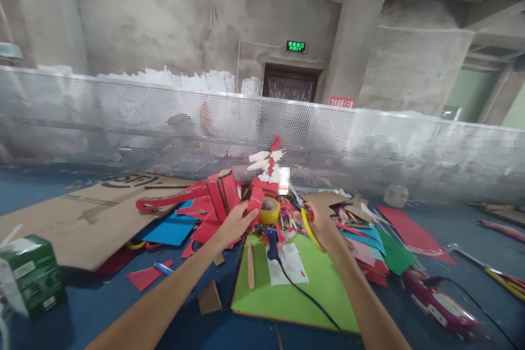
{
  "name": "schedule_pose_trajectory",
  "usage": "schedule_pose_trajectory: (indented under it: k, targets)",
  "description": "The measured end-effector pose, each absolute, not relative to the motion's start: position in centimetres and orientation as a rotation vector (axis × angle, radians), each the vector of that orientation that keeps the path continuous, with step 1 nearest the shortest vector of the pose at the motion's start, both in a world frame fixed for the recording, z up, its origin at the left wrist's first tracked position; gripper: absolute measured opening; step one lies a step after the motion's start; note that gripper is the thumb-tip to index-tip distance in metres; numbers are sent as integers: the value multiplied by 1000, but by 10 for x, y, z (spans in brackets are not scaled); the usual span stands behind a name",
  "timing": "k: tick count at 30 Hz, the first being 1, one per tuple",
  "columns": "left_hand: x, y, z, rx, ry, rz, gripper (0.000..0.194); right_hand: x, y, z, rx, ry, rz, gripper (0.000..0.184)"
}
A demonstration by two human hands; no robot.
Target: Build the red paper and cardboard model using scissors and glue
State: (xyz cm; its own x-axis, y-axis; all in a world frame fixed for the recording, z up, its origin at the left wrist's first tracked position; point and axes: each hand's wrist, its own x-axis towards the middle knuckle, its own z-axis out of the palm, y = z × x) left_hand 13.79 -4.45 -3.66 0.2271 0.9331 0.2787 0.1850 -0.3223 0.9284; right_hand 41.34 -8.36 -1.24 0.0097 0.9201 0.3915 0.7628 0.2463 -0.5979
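Note:
My left hand [241,220] pinches a red cardboard piece [256,197] that stands upright from the fingers. In my right hand [322,225] is a pair of scissors with yellow handles [307,228], its blades pointing up and to the left. Between the hands sits a roll of yellow tape [269,213]. Nearer to me, a blue glue gun [272,244] with a black cord lies on a white sheet [289,269] over a green board [250,302]. Beside my left hand stands a red cardboard construction [221,197] with a long arm.
Brown cardboard [77,219] and blue sheets [170,228] lie on the left, with a green box [35,273] nearby. Red sheets [410,229], green sheets [396,254] and a purple device [441,303] are on the right. A perforated metal screen [102,120] stands behind.

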Motion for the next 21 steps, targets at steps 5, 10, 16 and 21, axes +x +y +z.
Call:
schedule_pose_trajectory:
  k: [5,10,16,21]
  targets:
    - [131,-36,-48,1804,1092,1128,49,416,-78,-18,-1579,-1831,224,42]
    - [126,-28,-53,1806,1079,1141,51,411,-75,-21,-1493,-1868,219,37]
    - [131,-32,-48,1633,1029,1205,52,408,-80,-17,-1333,-1900,380,41]
    - [130,-32,-43,1618,1005,1267,50,412,-88,-9,-1229,-2084,619,49]
